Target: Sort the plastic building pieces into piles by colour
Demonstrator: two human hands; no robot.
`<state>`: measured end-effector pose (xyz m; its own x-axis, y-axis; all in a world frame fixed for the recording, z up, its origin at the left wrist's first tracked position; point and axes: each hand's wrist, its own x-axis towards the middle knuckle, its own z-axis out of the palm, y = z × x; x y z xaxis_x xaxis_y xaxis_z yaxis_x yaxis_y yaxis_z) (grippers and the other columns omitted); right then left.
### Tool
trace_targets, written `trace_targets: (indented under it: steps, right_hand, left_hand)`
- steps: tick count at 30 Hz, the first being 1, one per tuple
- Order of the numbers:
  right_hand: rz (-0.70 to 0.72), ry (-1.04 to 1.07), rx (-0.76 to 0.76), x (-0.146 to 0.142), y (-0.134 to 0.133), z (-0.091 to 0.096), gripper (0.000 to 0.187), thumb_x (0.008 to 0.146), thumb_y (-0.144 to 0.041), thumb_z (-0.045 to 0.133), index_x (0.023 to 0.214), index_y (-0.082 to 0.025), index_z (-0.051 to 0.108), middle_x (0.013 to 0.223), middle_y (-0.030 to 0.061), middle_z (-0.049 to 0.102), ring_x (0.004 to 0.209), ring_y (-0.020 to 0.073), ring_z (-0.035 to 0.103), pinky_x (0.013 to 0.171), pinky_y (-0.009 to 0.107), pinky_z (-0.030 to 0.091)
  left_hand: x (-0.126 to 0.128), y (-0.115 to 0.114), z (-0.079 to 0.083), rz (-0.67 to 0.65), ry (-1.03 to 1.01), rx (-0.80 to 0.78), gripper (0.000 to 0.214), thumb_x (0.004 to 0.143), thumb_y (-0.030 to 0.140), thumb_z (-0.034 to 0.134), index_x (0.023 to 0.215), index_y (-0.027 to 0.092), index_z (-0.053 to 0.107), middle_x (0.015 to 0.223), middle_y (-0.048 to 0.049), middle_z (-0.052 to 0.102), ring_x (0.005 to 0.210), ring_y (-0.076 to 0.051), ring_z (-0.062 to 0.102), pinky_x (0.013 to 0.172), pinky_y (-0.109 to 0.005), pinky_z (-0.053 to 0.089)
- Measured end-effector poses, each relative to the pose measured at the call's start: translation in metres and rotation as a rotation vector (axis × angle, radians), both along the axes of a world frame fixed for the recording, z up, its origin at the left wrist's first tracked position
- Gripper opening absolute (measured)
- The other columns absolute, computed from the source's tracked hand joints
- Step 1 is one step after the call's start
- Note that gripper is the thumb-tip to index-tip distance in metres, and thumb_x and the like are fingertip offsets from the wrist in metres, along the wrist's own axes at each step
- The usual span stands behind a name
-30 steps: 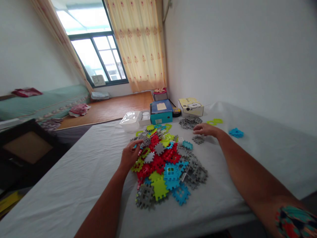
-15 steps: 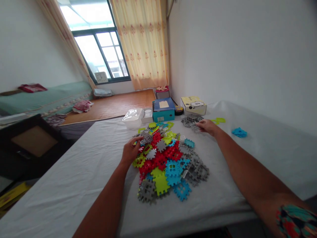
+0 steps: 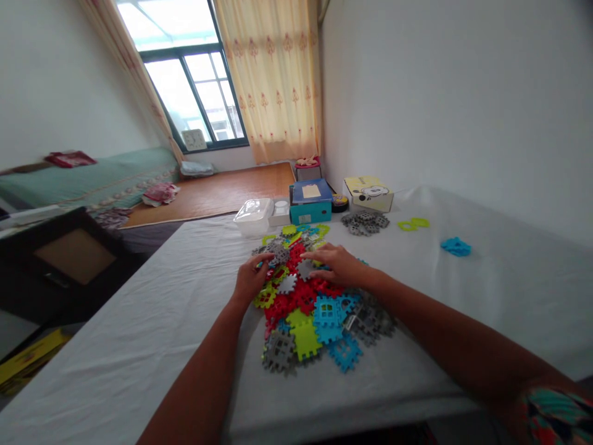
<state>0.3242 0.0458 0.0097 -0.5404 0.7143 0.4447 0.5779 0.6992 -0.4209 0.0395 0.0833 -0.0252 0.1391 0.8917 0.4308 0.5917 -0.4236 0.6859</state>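
A heap of plastic interlocking building tiles [image 3: 303, 334] with toothed edges, in red, lime, blue, grey and white, lies on the cloth-covered table. At the heap's left side is my left hand [image 3: 251, 278], fingers bent together beside some grey tiles [image 3: 278, 252]; what they pinch, if anything, is hidden. My right hand [image 3: 340, 264] reaches over the middle of the heap, thumb and fingers apart, close to a grey tile [image 3: 305, 269] and red tiles. Behind it sits a separate pile of grey tiles [image 3: 365, 224].
Lime tiles [image 3: 414, 224] and a small blue pile [image 3: 456, 246] lie apart on the right. Along the back stand a clear plastic tub [image 3: 252, 217], a blue box [image 3: 310, 213] and a yellow box [image 3: 369, 194]. A white wall [image 3: 454, 105] borders the right.
My right hand has left the separate grey pile and come left and nearer, over the heap, with its fingers now spread. My left hand stays at the heap's left side. The view has shifted slightly.
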Motion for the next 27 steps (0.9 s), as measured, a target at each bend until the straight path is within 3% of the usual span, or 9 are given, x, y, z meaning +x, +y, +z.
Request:
trace_targets:
  steps: [5, 7, 9, 11, 13, 17, 19, 22, 27]
  right_hand:
    - [0.047, 0.04, 0.071, -0.018, -0.012, 0.001, 0.015, 0.085, -0.036, 0.064, 0.095, -0.028, 0.072, 0.1, 0.0033, 0.072, 0.106, 0.0234, 0.056, 0.095, 0.039, 0.041]
    - [0.041, 0.164, 0.0, -0.015, -0.008, 0.004, 0.013, 0.085, -0.035, 0.063, 0.089, -0.026, 0.071, 0.094, 0.0024, 0.072, 0.097, 0.021, 0.059, 0.089, 0.036, 0.044]
    - [-0.01, 0.316, -0.124, -0.003, 0.004, 0.007, 0.019, 0.083, -0.037, 0.063, 0.095, -0.024, 0.069, 0.09, 0.0021, 0.07, 0.081, 0.0169, 0.061, 0.076, 0.031, 0.048]
    - [-0.149, 0.482, -0.239, 0.025, 0.023, 0.005, 0.036, 0.08, -0.042, 0.063, 0.109, -0.021, 0.063, 0.083, 0.0013, 0.068, 0.066, 0.0134, 0.058, 0.063, 0.027, 0.047]
    - [-0.382, 0.624, -0.296, 0.067, 0.043, -0.002, 0.047, 0.077, -0.047, 0.063, 0.114, -0.018, 0.059, 0.074, 0.0003, 0.066, 0.06, 0.0123, 0.055, 0.058, 0.024, 0.045]
    - [-0.904, 0.829, -0.265, 0.162, 0.065, -0.023, 0.033, 0.073, -0.042, 0.062, 0.089, -0.014, 0.065, 0.079, 0.0046, 0.067, 0.07, 0.0146, 0.058, 0.06, 0.023, 0.046]
    - [-1.039, 0.909, -0.262, 0.195, 0.064, -0.032, 0.031, 0.076, -0.039, 0.059, 0.092, -0.013, 0.064, 0.075, 0.0047, 0.066, 0.066, 0.0141, 0.057, 0.055, 0.022, 0.046]
    - [-1.081, 0.979, -0.296, 0.213, 0.061, -0.04, 0.03, 0.079, -0.035, 0.057, 0.097, -0.012, 0.062, 0.066, 0.0022, 0.062, 0.055, 0.0116, 0.052, 0.047, 0.02, 0.043]
    - [-0.951, 1.04, -0.378, 0.193, 0.072, -0.041, 0.017, 0.074, -0.031, 0.067, 0.078, -0.016, 0.058, 0.057, -0.0012, 0.055, 0.05, 0.0109, 0.052, 0.048, 0.022, 0.049]
  left_hand:
    - [-0.001, 0.0, 0.003, -0.013, -0.004, -0.006, 0.033, 0.085, 0.035, 0.047, 0.103, 0.02, 0.071, 0.1, -0.0054, 0.073, 0.094, -0.02, 0.068, 0.079, -0.032, 0.056]
    - [-0.001, -0.001, 0.005, -0.014, 0.004, -0.004, 0.034, 0.084, 0.036, 0.047, 0.102, 0.02, 0.071, 0.099, -0.0054, 0.074, 0.093, -0.021, 0.068, 0.077, -0.031, 0.057]
    - [-0.002, -0.002, 0.007, 0.001, 0.01, -0.001, 0.034, 0.083, 0.037, 0.049, 0.102, 0.021, 0.071, 0.098, -0.0046, 0.074, 0.091, -0.02, 0.069, 0.076, -0.031, 0.057]
    - [-0.004, -0.001, 0.009, 0.025, 0.005, 0.0, 0.033, 0.082, 0.038, 0.049, 0.101, 0.021, 0.071, 0.096, -0.0036, 0.074, 0.088, -0.02, 0.069, 0.075, -0.03, 0.057]
    - [-0.007, 0.0, 0.009, 0.046, -0.011, -0.006, 0.033, 0.081, 0.037, 0.05, 0.101, 0.021, 0.071, 0.095, -0.0033, 0.074, 0.085, -0.02, 0.07, 0.073, -0.029, 0.058]
    - [-0.013, 0.005, 0.006, 0.081, -0.029, -0.003, 0.034, 0.08, 0.037, 0.05, 0.1, 0.02, 0.072, 0.095, -0.0041, 0.075, 0.086, -0.02, 0.07, 0.073, -0.029, 0.058]
    - [-0.014, 0.007, 0.005, 0.087, -0.023, 0.006, 0.033, 0.08, 0.037, 0.051, 0.099, 0.02, 0.072, 0.095, -0.004, 0.075, 0.088, -0.021, 0.07, 0.076, -0.03, 0.057]
    - [-0.015, 0.006, 0.006, 0.104, -0.017, 0.001, 0.033, 0.08, 0.037, 0.052, 0.1, 0.02, 0.072, 0.095, -0.0036, 0.075, 0.084, -0.02, 0.07, 0.072, -0.03, 0.058]
    - [-0.014, 0.004, 0.008, 0.131, -0.037, 0.023, 0.032, 0.08, 0.036, 0.052, 0.099, 0.021, 0.072, 0.096, -0.0028, 0.075, 0.086, -0.02, 0.07, 0.072, -0.028, 0.058]
